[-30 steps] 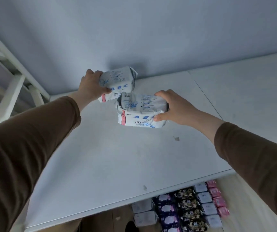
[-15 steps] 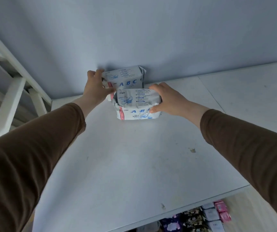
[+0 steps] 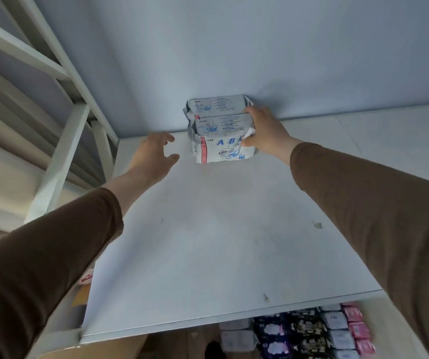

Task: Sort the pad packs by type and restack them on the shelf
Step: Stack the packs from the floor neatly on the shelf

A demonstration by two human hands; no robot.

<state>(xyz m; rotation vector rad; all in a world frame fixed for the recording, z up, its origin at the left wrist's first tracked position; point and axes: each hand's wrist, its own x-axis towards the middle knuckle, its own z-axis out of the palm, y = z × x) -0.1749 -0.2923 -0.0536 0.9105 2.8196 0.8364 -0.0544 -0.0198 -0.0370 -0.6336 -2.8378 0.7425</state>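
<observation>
Standing at the back of the white shelf (image 3: 208, 242), against the blue wall (image 3: 234, 47), are two white ABC packs, one in front of the other. The right hand (image 3: 262, 130) holds the front pack (image 3: 222, 149) at its right end, with the thumb on the printed face and the fingers bent over the top near the rear pack (image 3: 216, 106). The left hand (image 3: 156, 156) is just beside the packs on their left, apart from them, fingers spread and loosely bent, holding nothing. Both arms wear brown sleeves (image 3: 376, 203). Below the shelf edge lie rows of other packs (image 3: 309, 330), dark, grey and pink. A white frame (image 3: 60, 161) stands at the left.
</observation>
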